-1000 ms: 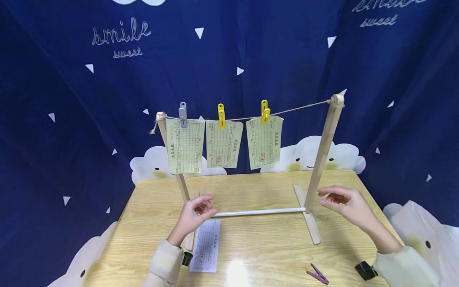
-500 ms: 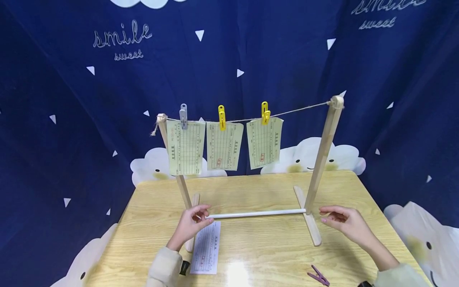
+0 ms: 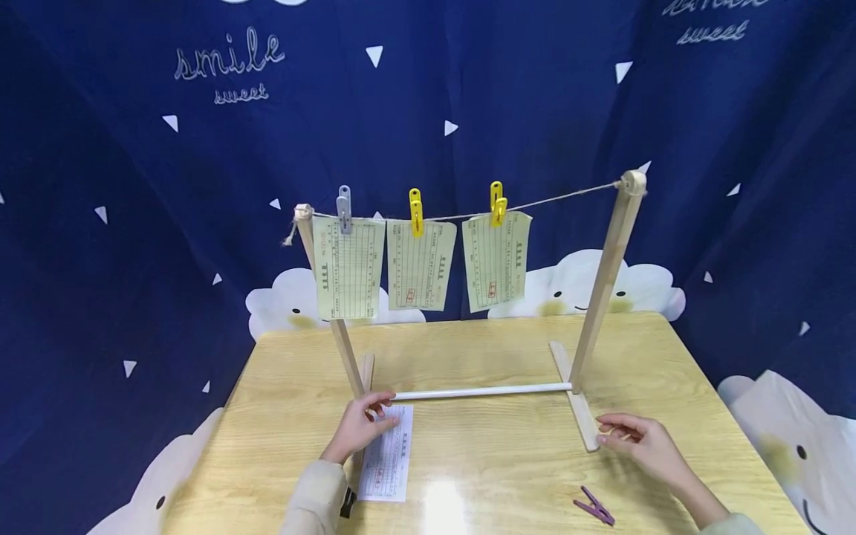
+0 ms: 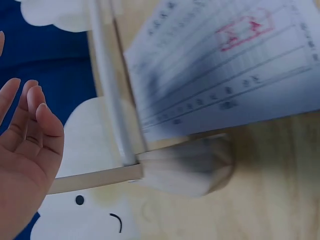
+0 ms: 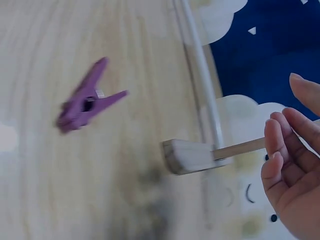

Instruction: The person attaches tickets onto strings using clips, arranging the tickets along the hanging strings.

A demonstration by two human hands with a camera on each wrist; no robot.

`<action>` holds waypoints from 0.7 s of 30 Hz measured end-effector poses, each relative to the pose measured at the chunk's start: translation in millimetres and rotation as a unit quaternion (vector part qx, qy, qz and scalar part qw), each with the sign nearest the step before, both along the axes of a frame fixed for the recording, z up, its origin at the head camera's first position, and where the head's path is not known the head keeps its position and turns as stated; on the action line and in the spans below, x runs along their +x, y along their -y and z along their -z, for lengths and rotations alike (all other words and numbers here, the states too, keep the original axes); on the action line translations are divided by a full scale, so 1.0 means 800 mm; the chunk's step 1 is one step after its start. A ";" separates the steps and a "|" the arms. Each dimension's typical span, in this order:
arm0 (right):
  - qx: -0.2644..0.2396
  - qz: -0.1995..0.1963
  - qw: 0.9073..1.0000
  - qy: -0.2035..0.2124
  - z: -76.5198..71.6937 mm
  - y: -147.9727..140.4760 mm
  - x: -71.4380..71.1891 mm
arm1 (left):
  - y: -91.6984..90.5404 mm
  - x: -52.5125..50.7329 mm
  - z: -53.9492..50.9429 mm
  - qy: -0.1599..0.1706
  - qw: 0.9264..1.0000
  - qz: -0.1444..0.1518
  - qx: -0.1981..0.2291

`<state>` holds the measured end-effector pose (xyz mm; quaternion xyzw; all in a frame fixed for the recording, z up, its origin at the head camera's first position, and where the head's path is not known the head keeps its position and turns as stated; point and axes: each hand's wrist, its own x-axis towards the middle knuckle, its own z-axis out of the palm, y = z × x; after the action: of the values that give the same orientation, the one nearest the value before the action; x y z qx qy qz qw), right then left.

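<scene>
Over the upper left corner of a printed paper slip [image 3: 388,464] on the table hovers my left hand [image 3: 357,427], its fingers loosely bent and holding nothing. The slip's red stamp shows large in the left wrist view. My right hand [image 3: 638,446], also holding nothing, is beside the front end of the rack's right foot [image 3: 583,420]. A purple clothespin [image 5: 85,100] lies on the table in front of that hand, apart from it. Three slips hang from a string [image 3: 562,198]: one by a grey clothespin [image 3: 344,212], two by yellow clothespins [image 3: 416,214].
The wooden rack has a left post [image 3: 346,357], a taller right post [image 3: 605,282] and a white crossbar [image 3: 481,391] low between them. Behind the wooden table [image 3: 495,461] hangs a dark blue curtain [image 3: 535,96] with clouds and white triangles.
Both hands have come down toward the table. The left hand has moved from the crossbar's end to above the slip, the right hand toward the purple clothespin. The hanging slips stay put.
</scene>
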<state>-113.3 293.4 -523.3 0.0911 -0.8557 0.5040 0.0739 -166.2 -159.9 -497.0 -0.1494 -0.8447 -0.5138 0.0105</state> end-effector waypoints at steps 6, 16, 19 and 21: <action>0.003 -0.021 1.000 0.009 0.033 -0.004 0.008 | 0.009 -0.013 0.052 0.006 1.000 -0.012 -0.003; -0.027 0.012 0.996 0.089 0.058 0.005 0.022 | 0.019 -0.031 0.075 0.019 0.999 0.011 -0.038; -0.037 0.017 0.995 0.088 0.065 0.007 0.026 | 0.019 -0.032 0.077 0.031 0.999 0.010 -0.041; -0.039 0.009 0.996 0.081 0.069 0.007 0.029 | 0.020 -0.032 0.079 0.038 0.998 0.008 -0.043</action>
<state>-90.4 287.9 -578.5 0.0397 -0.8395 0.5418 0.0122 -191.9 -175.9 -560.0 -0.1362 -0.8647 -0.4824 -0.0324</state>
